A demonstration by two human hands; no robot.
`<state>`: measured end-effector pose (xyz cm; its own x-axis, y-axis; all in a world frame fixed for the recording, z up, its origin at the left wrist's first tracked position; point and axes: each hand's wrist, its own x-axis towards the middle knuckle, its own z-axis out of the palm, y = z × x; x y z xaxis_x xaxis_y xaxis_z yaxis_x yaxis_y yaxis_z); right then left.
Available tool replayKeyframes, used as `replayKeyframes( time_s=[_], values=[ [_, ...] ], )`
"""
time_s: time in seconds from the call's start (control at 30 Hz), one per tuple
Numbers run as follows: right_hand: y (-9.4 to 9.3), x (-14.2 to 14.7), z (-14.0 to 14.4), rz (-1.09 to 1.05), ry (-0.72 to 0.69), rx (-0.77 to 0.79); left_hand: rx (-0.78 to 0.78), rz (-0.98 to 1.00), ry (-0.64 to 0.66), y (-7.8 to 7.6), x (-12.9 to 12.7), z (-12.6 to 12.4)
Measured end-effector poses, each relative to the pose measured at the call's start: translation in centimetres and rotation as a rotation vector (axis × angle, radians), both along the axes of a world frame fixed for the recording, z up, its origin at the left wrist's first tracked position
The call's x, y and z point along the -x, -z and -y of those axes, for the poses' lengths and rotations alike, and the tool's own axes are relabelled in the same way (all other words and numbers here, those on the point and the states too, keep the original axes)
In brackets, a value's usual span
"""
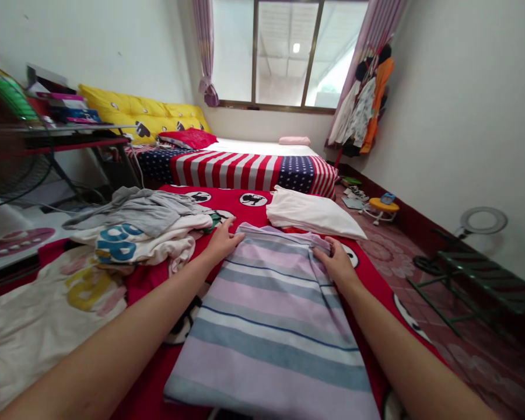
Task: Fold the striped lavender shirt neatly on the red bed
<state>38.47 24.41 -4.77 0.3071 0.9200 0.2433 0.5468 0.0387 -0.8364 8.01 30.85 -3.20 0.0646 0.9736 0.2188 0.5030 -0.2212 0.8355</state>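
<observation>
Where both arms reach forward, a striped garment [271,326] in lilac, grey-blue and white bands lies flat on the red bed cover [376,280], its far edge at the fingertips. The left hand [222,240] rests palm down on the far left corner, fingers extended, its grip released and merely pressing the cloth. The right hand [336,261] pinches a raised fold at the far right corner, its grip closed on the fabric. Just beyond lies a folded white cloth [310,214]. To the left, a heap of grey and white clothes [144,230] touches the left wrist area; a cream shirt [39,315] lies nearer. Farther off stand a flag-patterned bed [245,169], yellow cushions [140,114], a fan [9,140] and a window [284,52].
</observation>
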Motion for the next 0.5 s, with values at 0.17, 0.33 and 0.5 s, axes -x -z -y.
replayKeyframes(
  time_s=[0.17, 0.33, 0.5],
  values=[
    [-3.1, -0.4, 5.7, 0.292, -0.105, -0.112, -0.202, -0.245, 0.167, -2.2, 1.9, 6.8],
    [-4.1, -1.1, 15.3, 0.455, -0.361, 0.069, 0.038, -0.363, 0.563, -3.6, 4.9, 16.5],
    [-3.1, -0.8, 21.8, 0.505, -0.500, 0.229, 0.005, -0.547, 0.659, -1.9, 6.7, 21.4]
  ],
)
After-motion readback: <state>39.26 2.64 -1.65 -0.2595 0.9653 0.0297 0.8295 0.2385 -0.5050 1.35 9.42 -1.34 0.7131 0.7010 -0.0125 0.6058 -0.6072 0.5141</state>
